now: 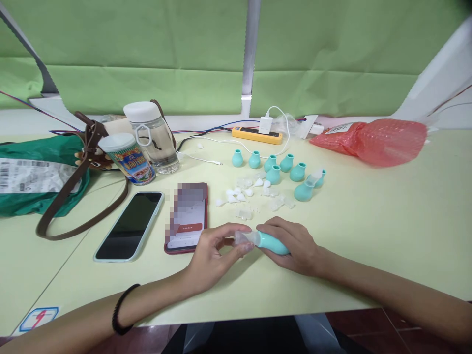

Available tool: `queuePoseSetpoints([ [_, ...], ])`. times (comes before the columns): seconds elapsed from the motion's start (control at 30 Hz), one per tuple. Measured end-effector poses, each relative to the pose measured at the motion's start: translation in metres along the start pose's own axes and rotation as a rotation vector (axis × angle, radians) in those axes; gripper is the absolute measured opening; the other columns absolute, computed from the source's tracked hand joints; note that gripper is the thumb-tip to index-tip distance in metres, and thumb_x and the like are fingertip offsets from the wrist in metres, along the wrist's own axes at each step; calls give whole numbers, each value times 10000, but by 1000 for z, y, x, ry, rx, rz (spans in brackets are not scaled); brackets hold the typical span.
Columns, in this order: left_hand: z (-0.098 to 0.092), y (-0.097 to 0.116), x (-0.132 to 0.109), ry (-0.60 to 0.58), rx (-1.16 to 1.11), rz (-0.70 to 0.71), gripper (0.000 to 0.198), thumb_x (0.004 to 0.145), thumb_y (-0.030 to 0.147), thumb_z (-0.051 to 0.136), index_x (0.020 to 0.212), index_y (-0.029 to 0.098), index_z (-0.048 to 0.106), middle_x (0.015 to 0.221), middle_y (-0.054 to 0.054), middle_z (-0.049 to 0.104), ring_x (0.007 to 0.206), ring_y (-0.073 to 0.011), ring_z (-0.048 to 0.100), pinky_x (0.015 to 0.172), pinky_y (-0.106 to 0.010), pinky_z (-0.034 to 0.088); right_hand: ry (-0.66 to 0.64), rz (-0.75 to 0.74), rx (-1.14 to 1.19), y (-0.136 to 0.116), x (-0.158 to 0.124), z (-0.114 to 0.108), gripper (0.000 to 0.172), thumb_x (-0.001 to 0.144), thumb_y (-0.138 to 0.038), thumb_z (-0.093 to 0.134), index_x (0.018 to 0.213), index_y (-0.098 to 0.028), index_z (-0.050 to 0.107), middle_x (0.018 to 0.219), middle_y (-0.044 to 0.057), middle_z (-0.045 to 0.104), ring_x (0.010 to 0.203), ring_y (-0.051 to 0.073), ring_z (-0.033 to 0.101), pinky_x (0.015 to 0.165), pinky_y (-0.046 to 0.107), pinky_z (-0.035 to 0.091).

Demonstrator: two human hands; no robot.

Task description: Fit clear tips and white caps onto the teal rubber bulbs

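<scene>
The left hand (211, 254) pinches the translucent nozzle (242, 238); the right hand (299, 244) encloses the teal squeeze bulb (272, 243), apparently keeping both parts aligned. Loose white tips (232, 199) lie just beyond the grip, seemingly for easy reach.

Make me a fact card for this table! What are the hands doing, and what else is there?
Left hand: fingers pinching a clear tip
Right hand: wrapped around a teal bulb
Other bulbs: eight on the table, one with a clear piece on it
Small pieces: white and clear, scattered beyond the hands
Left side: two phones, cup, bottle, green bag
Back: yellow power strip with white charger
Right side: red bag
</scene>
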State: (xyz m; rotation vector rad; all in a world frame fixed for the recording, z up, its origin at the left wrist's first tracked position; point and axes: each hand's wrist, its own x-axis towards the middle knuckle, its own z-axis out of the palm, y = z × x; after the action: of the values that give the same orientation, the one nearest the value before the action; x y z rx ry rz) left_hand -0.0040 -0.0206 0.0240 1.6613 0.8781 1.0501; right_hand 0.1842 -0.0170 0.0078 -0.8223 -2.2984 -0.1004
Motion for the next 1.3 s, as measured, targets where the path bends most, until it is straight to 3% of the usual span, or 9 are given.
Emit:
queuePoseSetpoints([
  [0.13, 2, -2, 0, -13, -20, -14, 177, 699, 170, 602, 870, 125, 601, 667, -31, 631, 534, -105, 571, 522, -225, 503, -34, 38, 12, -2, 1, 0, 224, 761, -187, 487, 982, -184, 452, 766, 37, 572, 670, 129, 547, 519, 221, 420],
  [0.4, -1, -6, -1, -50, 97, 161, 188, 686, 148, 618, 875, 138, 611, 782, -60, 671, 671, -146, 618, 585, -236, 525, -58, 256, 405, -9, 10, -1, 149, 679, -165, 567, 822, -174, 524, 689, 14, 564, 619, 111, 532, 536, 213, 413],
  [0.57, -2, -8, -1, -80, 218, 321, 226, 679, 150, 630, 902, 128, 600, 797, -78, 673, 694, -161, 627, 619, -259, 522, -272, 442, 647, -7, 11, -6, 155, 625, -174, 605, 768, -165, 546, 673, -11, 566, 592, 93, 514, 543, 200, 410],
  [0.73, -4, -8, 0, -173, 275, 468, 257, 724, 152, 581, 980, 139, 565, 735, -65, 650, 635, -143, 598, 541, -247, 490, -522, 646, 906, -4, 13, -9, 207, 563, -225, 660, 715, -155, 539, 602, -44, 486, 533, 63, 449, 465, 168, 378],
  [0.93, -9, -4, 5, -296, 301, 548, 281, 739, 140, 561, 1019, 145, 542, 715, -72, 639, 625, -139, 566, 533, -258, 473, -896, 990, 1289, -2, 19, -15, 262, 546, -267, 693, 683, -154, 500, 484, -83, 385, 374, 10, 310, 295, 118, 206],
  [1.0, -8, -3, 6, -278, 252, 490, 258, 720, 145, 585, 977, 135, 567, 710, -71, 640, 613, -136, 568, 533, -255, 475, -872, 1002, 1298, -2, 19, -14, 257, 545, -259, 697, 685, -149, 512, 488, -79, 394, 378, 9, 327, 301, 117, 218],
  [1.13, -4, -3, 5, -179, 55, 186, 193, 674, 164, 633, 864, 131, 611, 740, -67, 649, 643, -146, 591, 584, -267, 497, -639, 959, 1193, -9, 16, -9, 258, 574, -274, 674, 737, -142, 523, 507, -73, 417, 370, 18, 371, 316, 134, 286],
  [1.23, -3, -1, 5, -134, -113, 10, 194, 665, 198, 643, 846, 135, 614, 726, -57, 642, 649, -151, 590, 593, -278, 502, -499, 836, 1165, -16, 13, -8, 275, 620, -289, 645, 800, -159, 482, 572, -55, 465, 415, 42, 441, 363, 155, 355],
  [1.3, -4, 0, 6, -102, -144, -5, 170, 673, 215, 637, 824, 140, 618, 719, -50, 619, 651, -144, 575, 589, -272, 495, -391, 703, 1103, -17, 12, -10, 288, 666, -310, 608, 880, -174, 470, 706, -13, 516, 583, 87, 521, 491, 197, 438],
])
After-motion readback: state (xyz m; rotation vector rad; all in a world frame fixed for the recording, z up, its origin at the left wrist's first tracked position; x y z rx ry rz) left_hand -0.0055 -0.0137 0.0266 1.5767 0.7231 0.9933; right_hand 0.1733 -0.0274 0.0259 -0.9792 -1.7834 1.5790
